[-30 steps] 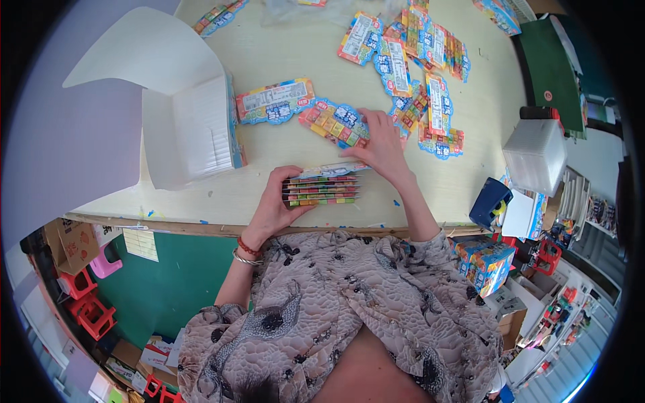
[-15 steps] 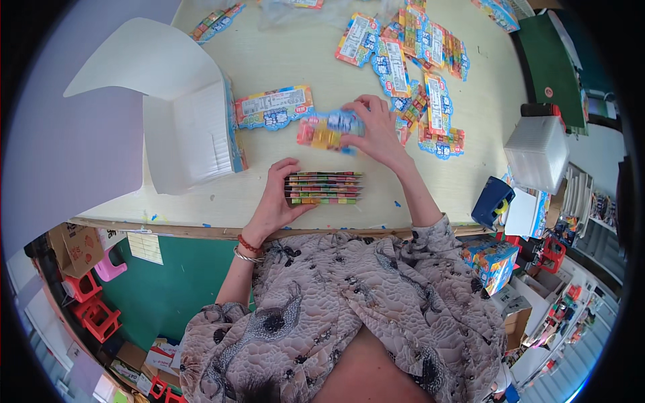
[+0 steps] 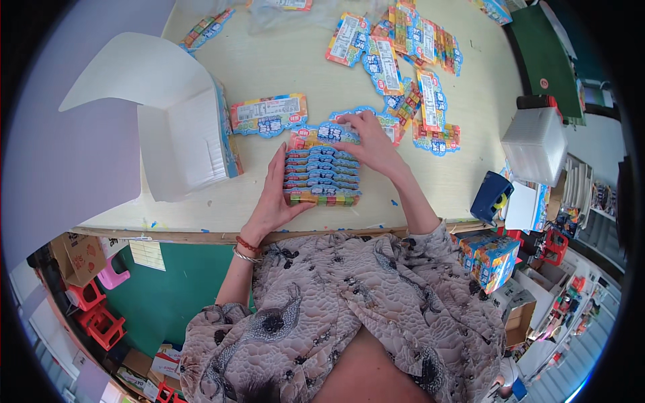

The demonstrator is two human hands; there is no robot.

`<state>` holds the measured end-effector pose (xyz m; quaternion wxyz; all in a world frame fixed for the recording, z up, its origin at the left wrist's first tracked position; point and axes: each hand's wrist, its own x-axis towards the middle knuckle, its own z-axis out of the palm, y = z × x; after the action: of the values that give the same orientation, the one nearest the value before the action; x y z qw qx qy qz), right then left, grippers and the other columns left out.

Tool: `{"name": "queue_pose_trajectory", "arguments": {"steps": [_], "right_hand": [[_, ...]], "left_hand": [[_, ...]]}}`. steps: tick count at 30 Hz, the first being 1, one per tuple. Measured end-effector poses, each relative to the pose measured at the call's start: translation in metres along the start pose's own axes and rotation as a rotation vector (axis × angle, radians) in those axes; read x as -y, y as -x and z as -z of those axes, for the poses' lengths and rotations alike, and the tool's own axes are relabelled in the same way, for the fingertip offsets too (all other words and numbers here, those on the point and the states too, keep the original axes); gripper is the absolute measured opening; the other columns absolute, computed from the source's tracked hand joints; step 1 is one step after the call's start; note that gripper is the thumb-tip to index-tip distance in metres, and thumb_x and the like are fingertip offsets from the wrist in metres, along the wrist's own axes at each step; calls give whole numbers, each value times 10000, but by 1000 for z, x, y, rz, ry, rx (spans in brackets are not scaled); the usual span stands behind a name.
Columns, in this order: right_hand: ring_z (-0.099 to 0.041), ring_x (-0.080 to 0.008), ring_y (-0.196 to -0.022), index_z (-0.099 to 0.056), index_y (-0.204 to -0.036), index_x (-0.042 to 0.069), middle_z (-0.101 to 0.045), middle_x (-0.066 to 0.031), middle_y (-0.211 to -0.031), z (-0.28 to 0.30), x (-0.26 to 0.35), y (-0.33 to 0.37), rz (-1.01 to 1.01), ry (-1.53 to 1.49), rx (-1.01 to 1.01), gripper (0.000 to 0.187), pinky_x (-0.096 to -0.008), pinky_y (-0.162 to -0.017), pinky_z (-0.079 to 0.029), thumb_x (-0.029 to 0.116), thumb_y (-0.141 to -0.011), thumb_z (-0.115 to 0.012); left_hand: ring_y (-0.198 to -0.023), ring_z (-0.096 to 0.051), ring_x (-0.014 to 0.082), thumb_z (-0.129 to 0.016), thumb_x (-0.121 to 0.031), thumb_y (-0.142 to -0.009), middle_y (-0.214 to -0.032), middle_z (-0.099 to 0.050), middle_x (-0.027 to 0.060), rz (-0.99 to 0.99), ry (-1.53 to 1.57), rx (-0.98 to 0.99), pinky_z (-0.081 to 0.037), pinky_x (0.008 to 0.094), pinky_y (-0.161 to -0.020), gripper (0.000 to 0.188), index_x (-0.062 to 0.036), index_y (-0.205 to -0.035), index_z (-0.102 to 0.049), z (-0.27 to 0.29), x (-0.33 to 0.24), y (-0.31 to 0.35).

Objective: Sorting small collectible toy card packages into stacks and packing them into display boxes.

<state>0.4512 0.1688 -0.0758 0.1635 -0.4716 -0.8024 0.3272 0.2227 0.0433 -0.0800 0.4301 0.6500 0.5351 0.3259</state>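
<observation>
My left hand is wrapped around the left end of a row of blister candy packs near the table's front edge. Their blue wavy tops overlap in steps, and colourful candy pieces show along the nearest one. At the far side of this row, my right hand is closed on the right part of another candy pack, which touches or nearly touches the row. Beyond that hand lies a further pack, partly covered. To the left, a single pack lies back side up beside an open white-lined carton.
Several loose candy packs are heaped at the back right. Clear plastic film lies at the far edge. A blue tape dispenser and a translucent plastic bin stand at the right. Printed boxes sit below the table's right side.
My right hand has brought its pack nearer, to the far side of the row. The row has tilted from edge-on, so its blue tops now show. My left hand stays around it.
</observation>
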Motion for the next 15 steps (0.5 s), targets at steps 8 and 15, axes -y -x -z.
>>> {"name": "queue_pose_trajectory", "arguments": {"steps": [8, 15], "right_hand": [[-583, -204, -965, -645, -1066, 63, -547, -86, -1092, 19, 15, 4, -166, -375, 443, 278, -305, -797, -473, 157, -812, -705], [-523, -283, -1148, -446, -1367, 128, -446, -133, -1370, 39, 20, 14, 260, 473, 50, 606, -376, -825, -488, 36, -799, -632]], "left_hand": [[-1314, -377, 265, -880, -86, -627, -1489, -219, 139, -2, 222, -56, -405, 378, -1059, 1302, -103, -1512, 75, -9, -2, 4], [-1194, -475, 227, -900, -95, -605, -1283, -406, 121, 88, 114, 13, -450, 356, -996, 1214, -78, -1488, -68, -5, -1, 13]]}}
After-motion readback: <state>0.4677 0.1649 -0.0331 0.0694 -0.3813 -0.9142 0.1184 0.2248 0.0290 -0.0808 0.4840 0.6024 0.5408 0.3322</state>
